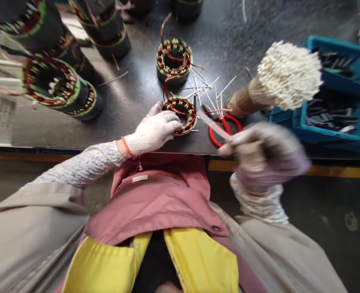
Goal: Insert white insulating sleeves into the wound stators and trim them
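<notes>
A small wound stator ring with red wire lies at the near edge of the dark bench. My left hand, in a white knit glove, rests closed over the ring's left side. My right hand, gloved and blurred by motion, is closed in a pinch on a thin flat strip that points toward the ring. Red-handled scissors lie on the bench just behind that strip.
A second stator sits behind the first, with loose white strips scattered beside it. Larger stators are stacked at the left. A bundle of white-tipped sticks stands at the right by blue bins.
</notes>
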Demonstrator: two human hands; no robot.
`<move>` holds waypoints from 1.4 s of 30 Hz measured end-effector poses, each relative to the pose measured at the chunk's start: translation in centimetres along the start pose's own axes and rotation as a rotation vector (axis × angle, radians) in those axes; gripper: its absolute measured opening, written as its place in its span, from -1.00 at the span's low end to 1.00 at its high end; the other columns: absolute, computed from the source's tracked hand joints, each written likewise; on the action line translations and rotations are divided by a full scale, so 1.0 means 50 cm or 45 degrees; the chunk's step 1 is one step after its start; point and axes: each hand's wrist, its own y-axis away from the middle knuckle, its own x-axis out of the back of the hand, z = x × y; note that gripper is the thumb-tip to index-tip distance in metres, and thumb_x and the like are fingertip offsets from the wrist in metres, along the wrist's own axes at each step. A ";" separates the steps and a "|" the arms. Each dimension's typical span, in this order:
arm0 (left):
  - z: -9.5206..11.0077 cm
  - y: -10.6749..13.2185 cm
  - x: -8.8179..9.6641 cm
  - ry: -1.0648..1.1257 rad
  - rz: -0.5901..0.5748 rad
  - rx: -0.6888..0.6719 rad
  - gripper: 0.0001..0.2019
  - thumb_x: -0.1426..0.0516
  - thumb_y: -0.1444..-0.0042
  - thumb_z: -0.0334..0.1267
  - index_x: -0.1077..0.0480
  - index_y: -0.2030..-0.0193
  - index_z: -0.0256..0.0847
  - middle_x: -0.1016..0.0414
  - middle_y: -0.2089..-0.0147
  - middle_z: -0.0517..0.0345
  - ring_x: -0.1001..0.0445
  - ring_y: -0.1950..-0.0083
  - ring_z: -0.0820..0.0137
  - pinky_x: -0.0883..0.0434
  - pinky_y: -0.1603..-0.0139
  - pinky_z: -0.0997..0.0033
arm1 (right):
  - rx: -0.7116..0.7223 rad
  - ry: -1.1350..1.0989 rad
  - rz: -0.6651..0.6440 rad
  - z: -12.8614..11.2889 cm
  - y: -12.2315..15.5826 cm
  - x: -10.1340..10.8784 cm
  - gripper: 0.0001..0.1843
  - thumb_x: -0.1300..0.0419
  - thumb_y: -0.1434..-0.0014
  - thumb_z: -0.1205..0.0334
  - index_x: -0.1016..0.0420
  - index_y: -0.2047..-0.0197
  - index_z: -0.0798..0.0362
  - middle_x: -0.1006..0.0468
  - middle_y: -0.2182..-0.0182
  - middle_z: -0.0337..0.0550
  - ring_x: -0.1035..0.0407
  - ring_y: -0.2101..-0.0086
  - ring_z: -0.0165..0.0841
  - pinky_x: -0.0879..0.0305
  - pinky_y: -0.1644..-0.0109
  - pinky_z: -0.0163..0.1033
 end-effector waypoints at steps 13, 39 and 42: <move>0.013 -0.033 0.001 -0.039 -0.126 0.071 -0.67 -0.19 -0.18 -0.20 -0.51 -0.08 -0.10 -0.64 0.00 0.15 -0.52 -0.17 0.21 0.01 -0.54 -0.13 | 0.430 -0.005 0.046 0.068 0.109 -0.096 -0.81 -0.24 -0.27 0.41 -0.53 0.12 -0.07 -0.69 0.15 -0.18 -0.63 0.14 -0.36 -0.65 0.14 -0.25; 0.027 0.002 -0.060 0.353 0.403 0.313 -0.45 -0.19 -0.25 -0.28 -0.23 -0.37 -0.19 -0.68 0.02 0.06 -0.48 -0.29 0.25 0.06 -0.58 -0.07 | -0.052 -0.234 0.241 0.106 0.076 -0.203 -0.90 -0.29 -0.24 0.22 -0.63 0.17 -0.02 -0.71 0.26 -0.21 -0.61 0.25 -0.36 -0.61 0.06 -0.24; 0.024 0.007 -0.084 0.322 0.611 0.170 -0.77 -0.16 -0.32 -0.23 -0.49 -0.08 -0.11 -0.68 0.03 0.12 -0.62 -0.08 0.32 0.02 -0.57 -0.07 | -0.041 -0.217 0.287 0.089 0.065 -0.194 -0.94 -0.31 -0.22 0.22 -0.60 0.25 0.00 -0.67 0.28 -0.18 -0.58 0.26 -0.37 -0.58 0.11 -0.23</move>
